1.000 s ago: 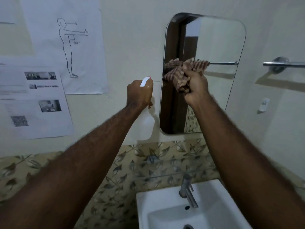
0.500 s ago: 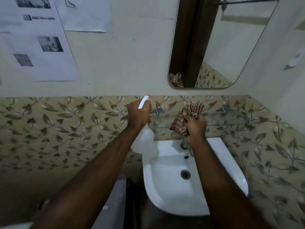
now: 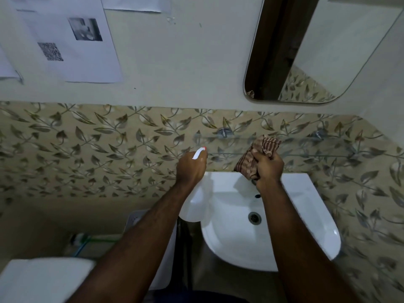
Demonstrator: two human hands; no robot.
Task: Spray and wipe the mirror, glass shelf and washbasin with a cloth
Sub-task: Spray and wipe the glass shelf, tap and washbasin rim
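Note:
My left hand [image 3: 190, 169] grips a white spray bottle [image 3: 195, 206] by its trigger head, whose red-tipped nozzle points at the glass shelf [image 3: 306, 143]. The bottle's body hangs below my wrist, over the left rim of the white washbasin [image 3: 306, 232]. A bunched brown striped cloth [image 3: 255, 156] is held in my right hand [image 3: 269, 169], just in front of the shelf's front edge and above the tap, which my hand hides. The mirror [image 3: 328, 51] hangs on the wall at the upper right.
Two chrome brackets [image 3: 223, 131] fix the shelf to the leaf-patterned tiles. Printed sheets [image 3: 72, 40] are stuck to the wall at upper left. A white toilet cistern [image 3: 43, 278] sits at lower left, close to the basin. The basin's drain [image 3: 254, 218] is uncovered.
My head has tilted down from the mirror to the shelf and basin. Both hands have dropped from mirror height to shelf height, still holding the bottle and the cloth.

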